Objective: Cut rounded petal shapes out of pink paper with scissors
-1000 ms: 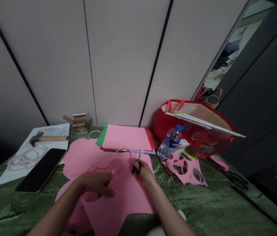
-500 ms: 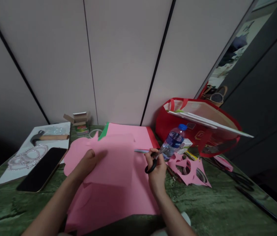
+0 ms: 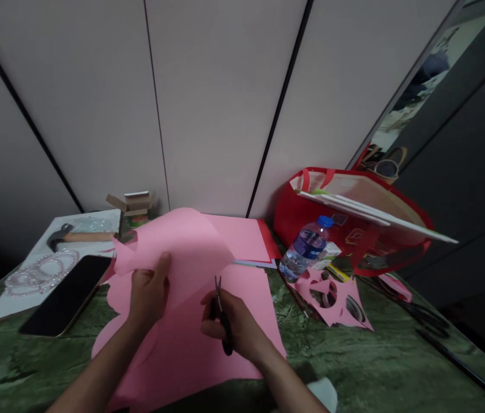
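My left hand (image 3: 150,292) grips a raised sheet of pink paper (image 3: 197,246), its thumb lying on the near face. That sheet is curved, with a ragged cut edge at its left. Black-handled scissors (image 3: 224,321) are in my right hand (image 3: 236,324), blades pointing up and away, just below the raised sheet and apart from it. Beneath both hands lie more pink sheets (image 3: 208,358). Scalloped pink edges stick out under my left wrist.
At left are a phone (image 3: 66,295), a claw hammer (image 3: 81,236) and beaded strands (image 3: 39,274). On the right stand a water bottle (image 3: 306,249) and a red bag (image 3: 287,209), near pink paper scraps (image 3: 332,315). An opened small box (image 3: 136,202) sits by the wall.
My right hand with the scissors has moved left and nearer, away from the bottle. The left hand has lifted and turned the pink sheet, which now bends upward.
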### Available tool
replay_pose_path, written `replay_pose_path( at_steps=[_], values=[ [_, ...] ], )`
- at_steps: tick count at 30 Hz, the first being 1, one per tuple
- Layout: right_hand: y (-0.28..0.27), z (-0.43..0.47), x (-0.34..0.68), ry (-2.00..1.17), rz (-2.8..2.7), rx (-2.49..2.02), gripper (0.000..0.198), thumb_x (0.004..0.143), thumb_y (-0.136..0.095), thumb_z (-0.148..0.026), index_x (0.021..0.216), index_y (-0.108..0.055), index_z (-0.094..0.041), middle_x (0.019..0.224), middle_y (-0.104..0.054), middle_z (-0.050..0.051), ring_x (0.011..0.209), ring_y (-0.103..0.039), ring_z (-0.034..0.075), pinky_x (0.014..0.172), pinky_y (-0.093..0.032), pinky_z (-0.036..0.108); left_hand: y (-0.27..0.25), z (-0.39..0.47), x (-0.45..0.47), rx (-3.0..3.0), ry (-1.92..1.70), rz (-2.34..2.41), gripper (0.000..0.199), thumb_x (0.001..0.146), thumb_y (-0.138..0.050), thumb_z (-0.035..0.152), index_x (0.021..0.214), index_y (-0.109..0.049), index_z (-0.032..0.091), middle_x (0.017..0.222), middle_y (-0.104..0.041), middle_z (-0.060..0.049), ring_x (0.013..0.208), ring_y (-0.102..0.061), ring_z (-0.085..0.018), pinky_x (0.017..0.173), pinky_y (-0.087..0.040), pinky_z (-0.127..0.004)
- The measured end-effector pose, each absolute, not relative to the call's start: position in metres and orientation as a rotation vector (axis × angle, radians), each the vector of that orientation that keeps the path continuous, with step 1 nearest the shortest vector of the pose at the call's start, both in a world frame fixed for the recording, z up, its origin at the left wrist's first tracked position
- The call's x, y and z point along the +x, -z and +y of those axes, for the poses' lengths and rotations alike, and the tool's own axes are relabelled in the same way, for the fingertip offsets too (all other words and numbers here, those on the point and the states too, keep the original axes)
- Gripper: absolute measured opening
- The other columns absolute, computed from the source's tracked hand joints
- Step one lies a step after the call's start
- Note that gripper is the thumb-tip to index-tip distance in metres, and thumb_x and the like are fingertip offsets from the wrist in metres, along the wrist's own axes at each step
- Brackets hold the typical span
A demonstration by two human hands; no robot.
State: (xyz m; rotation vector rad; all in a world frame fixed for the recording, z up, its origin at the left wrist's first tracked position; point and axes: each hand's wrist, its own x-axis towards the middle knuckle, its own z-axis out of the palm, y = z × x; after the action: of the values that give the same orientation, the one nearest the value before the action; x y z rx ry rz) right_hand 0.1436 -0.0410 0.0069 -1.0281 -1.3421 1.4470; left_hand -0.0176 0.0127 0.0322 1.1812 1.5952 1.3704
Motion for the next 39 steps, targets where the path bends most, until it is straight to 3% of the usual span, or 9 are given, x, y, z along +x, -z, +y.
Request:
replay_pose_path(
  at_steps=[7,14,20,24,28,32,39],
  values=[
    [-0.009,-0.040,0.146,-1.509,-1.202,-0.945,0.019,0.066,-0.069,-0.021,0.083,-0.061,-0.019,0.068,-0.054,-0.003,0.058,-0.046,0.011,0.053,-0.036,0.022,-0.030,0.004,-0.006,1.285,-1.200,1.554,0.038,0.059,-0.063,0.045,0.038,-0.041,0.023,0.034,-0.035,0.006,0.035,-0.030,-0.010,0.035,-0.025,-0.025],
    [-0.005,-0.035,0.149,-1.491,-1.221,-0.959,0.018,0.067,-0.071,-0.029,0.075,-0.057,-0.019,0.065,-0.051,-0.004,0.060,-0.046,0.012,0.053,-0.035,0.022,-0.021,0.005,-0.002,1.325,-1.058,1.519,0.025,0.057,-0.065,0.043,0.055,-0.059,0.019,0.052,-0.059,-0.001,0.051,-0.053,-0.019,0.045,-0.041,-0.029],
    [-0.008,-0.034,0.150,-1.531,-1.288,-1.030,0.029,0.058,-0.075,-0.027,0.080,-0.058,-0.018,0.067,-0.055,-0.002,0.061,-0.047,0.013,0.056,-0.036,0.024,-0.020,0.000,0.003,1.297,-1.061,1.534,0.033,0.062,-0.061,0.045,0.044,-0.046,0.022,0.039,-0.045,0.004,0.040,-0.044,-0.014,0.038,-0.034,-0.025],
    [-0.007,-0.033,0.151,-1.527,-1.281,-1.043,0.031,0.059,-0.075,-0.034,0.075,-0.054,-0.017,0.068,-0.053,-0.002,0.059,-0.045,0.012,0.055,-0.035,0.024,-0.023,-0.006,0.006,1.205,-0.904,1.634,0.033,0.060,-0.060,0.050,0.045,-0.055,0.022,0.048,-0.062,-0.005,0.057,-0.061,-0.025,0.053,-0.047,-0.034],
    [-0.005,-0.032,0.152,-1.509,-1.235,-0.987,0.041,0.062,-0.073,-0.045,0.083,-0.052,-0.016,0.068,-0.051,-0.002,0.058,-0.042,0.011,0.052,-0.033,0.023,-0.020,-0.006,0.003,1.143,-0.503,1.827,0.043,0.061,-0.055,0.061,0.046,-0.061,0.021,0.061,-0.071,-0.015,0.077,-0.065,-0.037,0.073,-0.048,-0.045],
    [-0.002,-0.032,0.152,-1.508,-1.205,-0.979,0.041,0.062,-0.074,-0.043,0.083,-0.052,-0.015,0.068,-0.050,-0.002,0.059,-0.042,0.010,0.052,-0.033,0.022,-0.019,-0.004,0.001,1.124,-0.453,1.810,0.046,0.062,-0.054,0.063,0.046,-0.062,0.021,0.072,-0.074,-0.016,0.089,-0.064,-0.038,0.081,-0.047,-0.043],
    [0.010,-0.033,0.148,-1.534,-1.086,-1.017,0.036,0.063,-0.075,-0.039,0.076,-0.050,-0.017,0.061,-0.048,-0.006,0.052,-0.040,0.008,0.048,-0.033,0.020,-0.016,-0.003,-0.001,1.077,-0.435,1.806,0.046,0.061,-0.056,0.063,0.049,-0.065,0.020,0.065,-0.074,-0.015,0.087,-0.065,-0.039,0.082,-0.048,-0.046]
  ],
)
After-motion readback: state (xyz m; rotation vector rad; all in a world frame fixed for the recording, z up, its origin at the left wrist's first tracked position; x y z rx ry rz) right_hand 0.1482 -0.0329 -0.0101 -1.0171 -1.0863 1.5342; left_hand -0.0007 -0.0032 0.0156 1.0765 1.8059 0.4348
